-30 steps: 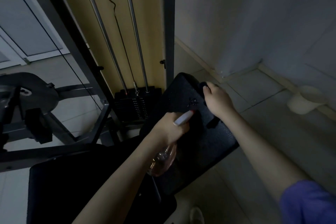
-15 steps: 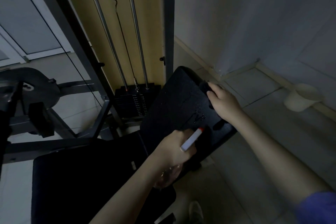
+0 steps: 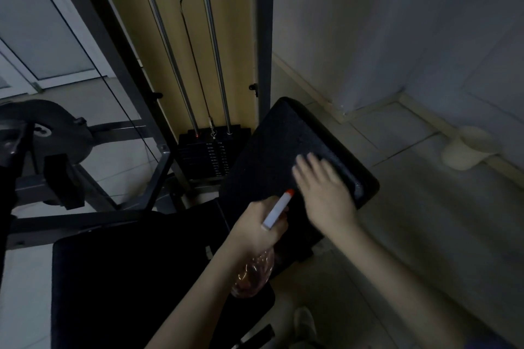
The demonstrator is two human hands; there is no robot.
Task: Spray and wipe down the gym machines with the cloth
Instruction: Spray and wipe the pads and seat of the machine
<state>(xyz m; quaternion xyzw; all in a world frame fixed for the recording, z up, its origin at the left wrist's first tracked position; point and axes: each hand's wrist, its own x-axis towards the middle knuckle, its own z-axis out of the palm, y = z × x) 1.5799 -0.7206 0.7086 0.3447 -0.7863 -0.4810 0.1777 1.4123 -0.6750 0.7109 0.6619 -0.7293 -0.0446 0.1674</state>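
The dark cloth point(image 3: 348, 171) lies on the black pad point(image 3: 269, 150), towards the pad's right edge. It is pressed flat under the right hand point(image 3: 323, 187), and in the dim light its outline is hard to tell from the pad. That hand's fingers point(image 3: 307, 166) are stretched out straight and close together, palm down, and are blurred. Just left of it, at the pad's lower edge, the left hand point(image 3: 256, 231) has its fingers wrapped round the neck of the spray bottle point(image 3: 252, 275). The bottle's white nozzle with a red tip points up at the pad, and its clear body hangs below the fist. Left of the pad stands the weight stack point(image 3: 209, 156) with two steel guide rods point(image 3: 214, 51) rising from it. Below the pad is the dark seat point(image 3: 127, 278). Well to the right of the pad a pale bucket point(image 3: 467, 150) sits on the tiled floor point(image 3: 425, 221) by the wall.
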